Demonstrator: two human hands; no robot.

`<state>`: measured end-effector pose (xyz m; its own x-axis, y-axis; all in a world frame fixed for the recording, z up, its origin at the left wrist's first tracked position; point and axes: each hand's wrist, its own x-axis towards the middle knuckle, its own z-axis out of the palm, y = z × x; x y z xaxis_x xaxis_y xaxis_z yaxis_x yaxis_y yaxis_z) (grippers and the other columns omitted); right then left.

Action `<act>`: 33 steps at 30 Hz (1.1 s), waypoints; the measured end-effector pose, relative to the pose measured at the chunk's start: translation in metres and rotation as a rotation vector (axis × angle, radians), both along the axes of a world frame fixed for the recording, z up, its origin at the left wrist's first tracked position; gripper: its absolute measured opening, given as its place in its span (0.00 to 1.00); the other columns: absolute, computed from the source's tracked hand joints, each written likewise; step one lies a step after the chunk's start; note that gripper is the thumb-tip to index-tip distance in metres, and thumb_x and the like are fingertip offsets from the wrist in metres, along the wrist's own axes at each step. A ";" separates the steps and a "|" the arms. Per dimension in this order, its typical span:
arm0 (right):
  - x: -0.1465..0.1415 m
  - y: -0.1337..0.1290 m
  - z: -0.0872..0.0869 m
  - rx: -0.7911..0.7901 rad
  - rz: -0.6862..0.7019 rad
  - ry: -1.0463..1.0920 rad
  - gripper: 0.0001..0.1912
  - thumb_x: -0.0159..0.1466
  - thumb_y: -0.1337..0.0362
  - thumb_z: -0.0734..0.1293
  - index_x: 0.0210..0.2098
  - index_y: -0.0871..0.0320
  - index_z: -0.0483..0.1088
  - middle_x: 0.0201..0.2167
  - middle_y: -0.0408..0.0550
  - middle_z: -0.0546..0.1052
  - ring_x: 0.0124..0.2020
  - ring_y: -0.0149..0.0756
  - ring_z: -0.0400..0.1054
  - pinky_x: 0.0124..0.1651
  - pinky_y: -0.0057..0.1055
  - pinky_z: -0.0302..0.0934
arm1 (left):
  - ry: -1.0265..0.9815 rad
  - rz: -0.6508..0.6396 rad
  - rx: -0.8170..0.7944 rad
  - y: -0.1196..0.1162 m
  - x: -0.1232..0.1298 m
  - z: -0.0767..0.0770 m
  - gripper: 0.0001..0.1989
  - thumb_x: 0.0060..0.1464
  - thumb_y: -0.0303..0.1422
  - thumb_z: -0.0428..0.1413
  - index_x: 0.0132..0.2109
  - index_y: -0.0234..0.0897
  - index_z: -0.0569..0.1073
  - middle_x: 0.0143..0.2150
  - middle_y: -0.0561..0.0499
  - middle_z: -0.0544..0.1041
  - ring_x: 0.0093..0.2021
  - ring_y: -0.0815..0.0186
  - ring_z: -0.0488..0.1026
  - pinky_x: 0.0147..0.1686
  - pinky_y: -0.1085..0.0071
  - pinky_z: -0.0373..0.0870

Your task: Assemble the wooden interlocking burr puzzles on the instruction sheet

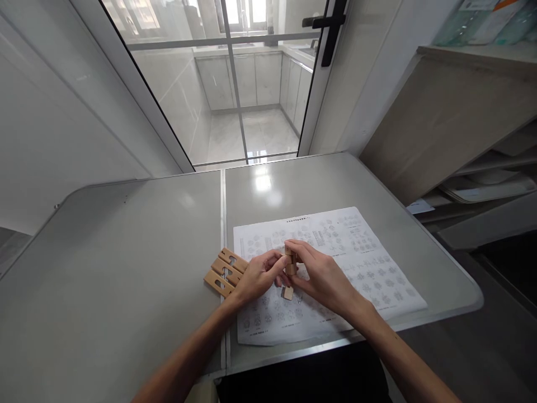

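Both of my hands meet over a printed sheet and grip a small stack of wooden puzzle pieces (291,266). My left hand (262,273) pinches the stack from the left with thumb and fingers. From the other side, my right hand (321,273) has its fingers on the top and its thumb low on the stack. Parts of the pieces are hidden by the fingers. Just below them, a small wooden block (288,293) lies on the sheet. Flat notched wooden pieces (222,273) lie side by side left of my left hand, partly covered by it.
The large paper sheet (377,268) with small diagrams lies on the grey table (126,268). A metal seam (224,207) runs across the tabletop. A glass door (251,73) stands behind the table, and a wooden shelf unit (444,106) is on the right.
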<state>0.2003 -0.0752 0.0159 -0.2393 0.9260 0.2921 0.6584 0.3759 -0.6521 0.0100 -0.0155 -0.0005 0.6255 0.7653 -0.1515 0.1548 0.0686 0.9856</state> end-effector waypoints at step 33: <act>-0.001 -0.001 0.020 0.039 -0.035 0.066 0.35 0.72 0.66 0.70 0.74 0.45 0.56 0.66 0.56 0.72 0.66 0.55 0.70 0.65 0.58 0.72 | -0.216 0.069 -0.205 -0.001 -0.002 0.002 0.23 0.69 0.53 0.54 0.42 0.34 0.74 0.40 0.45 0.82 0.30 0.67 0.74 0.31 0.70 0.70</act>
<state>0.1998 -0.0767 0.0360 -0.1858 0.9210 0.3425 0.6274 0.3795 -0.6800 0.0079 -0.0163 0.0011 0.6079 0.7741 -0.1765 -0.0683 0.2724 0.9597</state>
